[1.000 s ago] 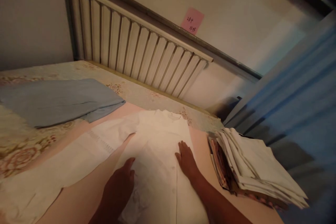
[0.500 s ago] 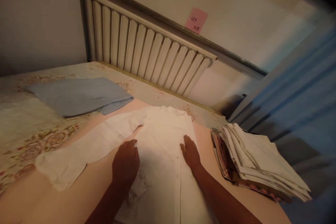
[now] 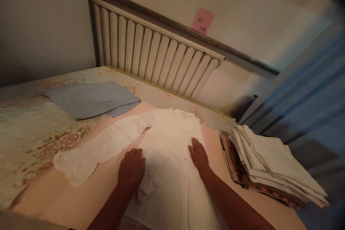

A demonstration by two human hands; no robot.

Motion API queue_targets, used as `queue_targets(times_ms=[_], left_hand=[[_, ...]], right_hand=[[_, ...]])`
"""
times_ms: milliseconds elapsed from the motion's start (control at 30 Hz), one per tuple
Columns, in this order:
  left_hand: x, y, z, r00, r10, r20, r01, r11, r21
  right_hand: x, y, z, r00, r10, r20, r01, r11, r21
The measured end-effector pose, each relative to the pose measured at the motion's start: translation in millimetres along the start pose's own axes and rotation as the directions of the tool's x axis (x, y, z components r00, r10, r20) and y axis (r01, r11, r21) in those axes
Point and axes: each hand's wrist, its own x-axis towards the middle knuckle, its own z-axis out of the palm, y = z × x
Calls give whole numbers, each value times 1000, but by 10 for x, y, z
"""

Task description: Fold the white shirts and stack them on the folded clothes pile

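Observation:
A white button-front shirt [image 3: 168,143] lies flat in front of me, its collar toward the wall. One sleeve [image 3: 107,142] stretches out to the left; the other sleeve is not visible. My left hand [image 3: 132,169] rests at the shirt's left side edge, fingers pointing away from me and the thumb apart, near a crumpled patch of cloth. On the right part of the shirt, beside the button strip, my right hand [image 3: 198,153] lies flat with its fingers extended.
A pink cloth [image 3: 61,197] lies beneath the shirt on a floral bedspread [image 3: 18,115]. Folded blue-grey fabric [image 3: 94,99] is at the left back. A stack of folded clothes [image 3: 275,161] stands on the right, near a blue curtain [image 3: 302,90]. Behind is a radiator [image 3: 156,54].
The view has shifted slightly, so the scene sits a little farther right. Both hands stay at about the same places on the shirt, and the shirt keeps its shape.

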Motion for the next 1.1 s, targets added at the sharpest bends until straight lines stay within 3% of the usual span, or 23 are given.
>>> queue_targets(times_ms=[100, 233, 433, 533, 700, 800, 900, 1000, 1100], left_hand=[[-23, -47, -50, 997, -78, -5, 77, 995, -55], [-5, -91, -45, 986, -142, 86, 152, 981, -123], [99, -205, 53, 987, -106, 123, 126, 977, -172], [111, -237, 84, 992, -79, 102, 98, 976, -197], [93, -244, 84, 996, -46, 78, 63, 971, -233], [110, -260, 90, 994, -55, 89, 76, 967, -245], [149, -294, 105, 993, -61, 101, 86, 960, -265], [189, -331, 110, 991, -58, 117, 91, 949, -303], [215, -353, 106, 988, -66, 140, 110, 935, -336]], right_hand=[[1, 0, -1, 1000, -1, -1, 1, 1000, 2], [4, -17, -16, 1000, 4, 12, -4, 1000, 18], [15, -67, -107, 995, 97, -21, -91, 976, 198], [-8, -219, -229, 988, 145, -51, -128, 961, 246], [-167, -945, -517, 992, 55, -111, -16, 946, 323], [-254, -1531, -677, 979, -203, -34, 199, 888, 415], [-243, -2013, -770, 899, -432, 68, 358, 817, 452], [-149, -2297, -765, 869, -464, 173, 381, 849, 366], [-57, -2411, -686, 856, -452, 252, 391, 883, 258]])
